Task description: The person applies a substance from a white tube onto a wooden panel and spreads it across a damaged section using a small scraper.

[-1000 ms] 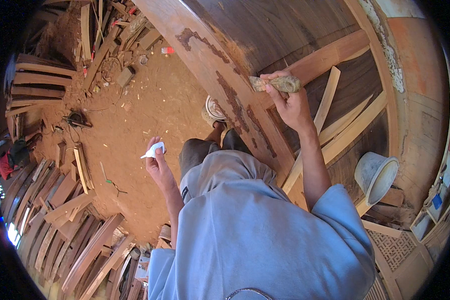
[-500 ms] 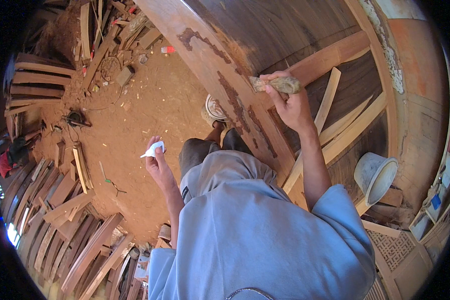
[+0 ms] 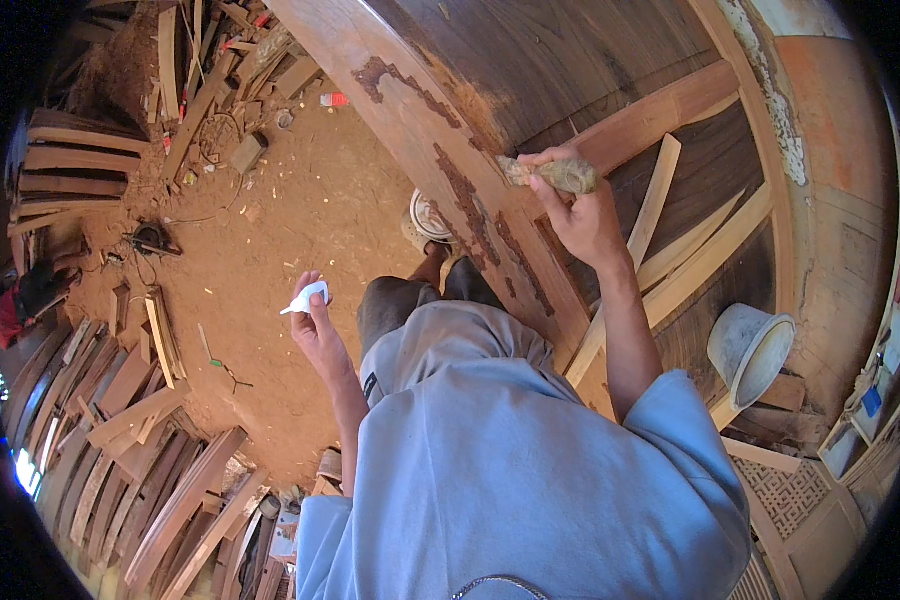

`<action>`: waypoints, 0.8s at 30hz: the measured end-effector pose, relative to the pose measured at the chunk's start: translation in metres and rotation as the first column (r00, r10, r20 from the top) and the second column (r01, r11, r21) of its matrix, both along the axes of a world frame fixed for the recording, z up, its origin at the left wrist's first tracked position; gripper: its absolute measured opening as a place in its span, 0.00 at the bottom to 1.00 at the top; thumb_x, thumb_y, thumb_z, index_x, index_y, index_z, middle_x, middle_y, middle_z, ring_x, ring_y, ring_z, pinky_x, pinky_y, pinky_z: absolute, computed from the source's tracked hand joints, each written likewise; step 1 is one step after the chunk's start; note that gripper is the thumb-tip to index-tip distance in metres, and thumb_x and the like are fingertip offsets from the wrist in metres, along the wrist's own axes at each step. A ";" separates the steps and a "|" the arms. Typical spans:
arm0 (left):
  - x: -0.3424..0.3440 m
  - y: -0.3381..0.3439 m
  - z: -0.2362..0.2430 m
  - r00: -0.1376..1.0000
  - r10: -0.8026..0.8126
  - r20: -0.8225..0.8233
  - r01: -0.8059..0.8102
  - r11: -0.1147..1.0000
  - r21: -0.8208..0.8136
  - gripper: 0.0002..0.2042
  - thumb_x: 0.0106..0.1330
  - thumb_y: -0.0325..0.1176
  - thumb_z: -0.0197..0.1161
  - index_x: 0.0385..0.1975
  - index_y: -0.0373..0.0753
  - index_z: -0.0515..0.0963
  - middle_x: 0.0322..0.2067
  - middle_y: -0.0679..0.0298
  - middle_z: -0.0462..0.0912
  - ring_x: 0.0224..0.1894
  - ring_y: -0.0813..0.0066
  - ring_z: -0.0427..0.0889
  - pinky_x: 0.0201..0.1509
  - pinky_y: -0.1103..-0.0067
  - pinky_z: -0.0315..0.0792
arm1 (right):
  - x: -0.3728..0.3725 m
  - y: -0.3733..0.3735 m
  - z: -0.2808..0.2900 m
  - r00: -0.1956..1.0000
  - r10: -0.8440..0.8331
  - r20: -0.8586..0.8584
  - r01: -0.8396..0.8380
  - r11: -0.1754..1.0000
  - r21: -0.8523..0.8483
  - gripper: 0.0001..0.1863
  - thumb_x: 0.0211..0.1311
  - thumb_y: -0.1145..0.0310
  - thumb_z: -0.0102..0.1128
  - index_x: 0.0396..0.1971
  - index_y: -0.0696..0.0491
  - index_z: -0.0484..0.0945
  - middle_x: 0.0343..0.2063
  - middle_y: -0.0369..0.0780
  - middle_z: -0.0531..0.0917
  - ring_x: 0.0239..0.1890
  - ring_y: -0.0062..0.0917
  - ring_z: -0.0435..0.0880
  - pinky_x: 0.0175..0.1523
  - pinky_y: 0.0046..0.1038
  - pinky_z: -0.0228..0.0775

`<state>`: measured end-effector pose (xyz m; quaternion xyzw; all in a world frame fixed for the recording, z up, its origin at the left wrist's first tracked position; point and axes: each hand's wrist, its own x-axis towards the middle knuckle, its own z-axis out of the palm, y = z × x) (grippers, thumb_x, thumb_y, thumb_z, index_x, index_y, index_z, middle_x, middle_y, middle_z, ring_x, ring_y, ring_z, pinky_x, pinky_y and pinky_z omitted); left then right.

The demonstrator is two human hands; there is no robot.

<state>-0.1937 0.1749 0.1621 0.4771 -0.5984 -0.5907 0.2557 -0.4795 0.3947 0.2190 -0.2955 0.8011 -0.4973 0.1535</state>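
My left hand [image 3: 320,330] is pinching a white nozzle bottle [image 3: 314,295], probably light and squeezable, best held round its body; my right hand [image 3: 586,225] is gripping a stubby worn tool [image 3: 576,175], likely stiff, over the dark-patched wooden frame [image 3: 420,135]. Timber strips [image 3: 182,505] are lying beside the earthen floor [image 3: 280,230].

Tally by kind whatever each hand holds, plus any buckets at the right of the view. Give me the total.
Small white container with a pointed tip, in the left hand: 1
Mottled tan tool with a thick rounded handle, in the right hand: 1
Grey round bucket: 1
Total: 3
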 end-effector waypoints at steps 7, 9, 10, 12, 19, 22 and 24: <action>-0.001 0.000 0.000 1.000 0.000 0.000 0.000 1.000 -0.010 0.18 0.73 0.37 0.56 0.57 0.34 0.74 0.51 0.58 0.80 0.50 0.73 0.79 0.52 0.79 0.74 | -0.011 0.003 -0.003 0.994 0.081 -0.068 -0.081 0.997 0.000 0.06 0.66 0.72 0.58 0.39 0.59 0.78 0.41 0.43 0.83 0.45 0.34 0.84 0.49 0.31 0.75; -0.002 -0.001 0.001 1.000 0.015 -0.009 -0.015 1.000 -0.011 0.17 0.73 0.37 0.57 0.56 0.33 0.74 0.50 0.59 0.81 0.50 0.75 0.79 0.52 0.79 0.73 | -0.017 0.007 -0.002 0.993 0.034 -0.115 -0.036 0.999 -0.016 0.07 0.66 0.73 0.58 0.40 0.59 0.78 0.41 0.42 0.83 0.45 0.32 0.84 0.49 0.30 0.74; -0.003 -0.001 0.002 0.999 0.028 -0.016 -0.028 1.000 -0.009 0.17 0.72 0.37 0.58 0.55 0.33 0.75 0.50 0.61 0.81 0.49 0.77 0.78 0.52 0.80 0.72 | -0.020 0.010 -0.001 0.987 -0.015 -0.159 0.010 0.999 -0.031 0.07 0.67 0.73 0.57 0.40 0.59 0.78 0.41 0.42 0.83 0.45 0.31 0.84 0.50 0.28 0.74; -0.001 -0.002 0.003 1.000 0.020 -0.003 -0.020 1.000 -0.017 0.17 0.73 0.37 0.56 0.56 0.33 0.74 0.50 0.59 0.81 0.49 0.76 0.79 0.52 0.79 0.73 | -0.027 0.016 0.004 0.992 -0.097 -0.083 0.091 0.993 -0.075 0.07 0.67 0.72 0.57 0.40 0.59 0.79 0.41 0.41 0.83 0.46 0.30 0.84 0.51 0.28 0.74; -0.006 0.001 0.009 1.000 0.022 -0.022 -0.022 1.000 -0.013 0.17 0.72 0.36 0.57 0.55 0.32 0.75 0.52 0.59 0.80 0.50 0.75 0.78 0.53 0.79 0.72 | -0.055 0.067 0.010 0.922 -0.297 -0.247 0.342 0.925 0.165 0.15 0.70 0.64 0.53 0.47 0.59 0.73 0.41 0.48 0.83 0.46 0.40 0.83 0.50 0.38 0.73; -0.008 0.000 0.010 1.000 0.021 -0.008 -0.021 1.000 -0.023 0.16 0.72 0.35 0.57 0.53 0.31 0.76 0.52 0.59 0.79 0.51 0.75 0.77 0.54 0.79 0.72 | -0.052 0.067 0.010 0.943 -0.264 -0.203 0.332 0.772 0.542 0.20 0.71 0.57 0.51 0.52 0.58 0.70 0.41 0.54 0.82 0.47 0.51 0.80 0.49 0.46 0.71; -0.009 0.000 0.012 1.000 0.017 -0.014 -0.018 1.000 -0.020 0.16 0.72 0.34 0.57 0.52 0.31 0.76 0.52 0.59 0.79 0.51 0.75 0.77 0.55 0.79 0.71 | -0.047 0.066 0.005 0.948 -0.280 -0.150 0.303 0.653 0.694 0.21 0.71 0.56 0.51 0.55 0.54 0.68 0.41 0.56 0.81 0.47 0.54 0.79 0.48 0.50 0.69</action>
